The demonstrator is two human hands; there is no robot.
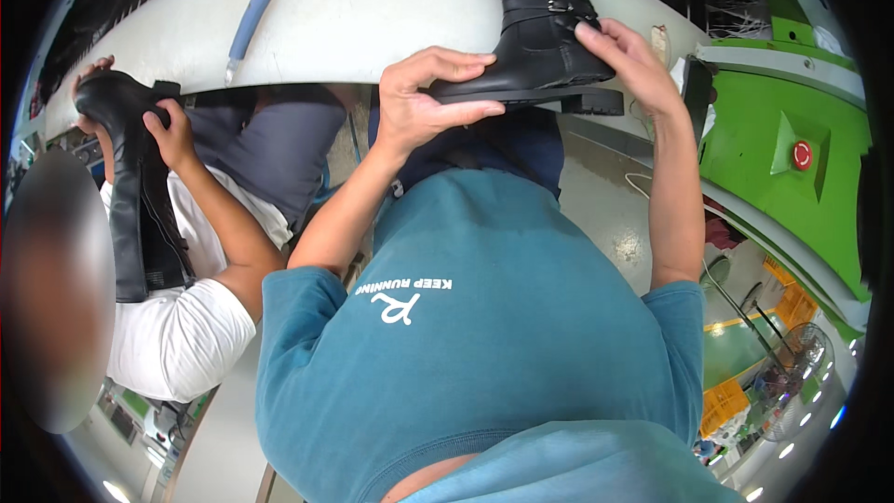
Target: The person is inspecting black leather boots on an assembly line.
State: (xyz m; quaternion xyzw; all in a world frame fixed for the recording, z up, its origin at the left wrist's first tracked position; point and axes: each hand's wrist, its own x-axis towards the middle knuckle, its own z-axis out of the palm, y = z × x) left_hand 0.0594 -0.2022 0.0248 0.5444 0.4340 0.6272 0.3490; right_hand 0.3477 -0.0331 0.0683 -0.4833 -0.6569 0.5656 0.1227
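A tall black boot (pixel 535 51) with a buckled strap and a quilted shaft is held between my hands over the edge of the white worktop. Its toe points left and its chunky heel is at the right. My left hand (pixel 430 98) pinches the toe, thumb and fingers above and below the sole edge. Around the ankle and back of the heel, my right hand (pixel 633 61) is closed, with its thumb near the buckle. Part of the shaft runs out of the top of the picture.
A blue-handled tool (pixel 250 28) lies on the white worktop (pixel 335 19). At the left, a person in a white shirt holds another black boot (pixel 140 168). A green machine (pixel 782 140) with a red button stands at the right, with a fan (pixel 792 373) behind.
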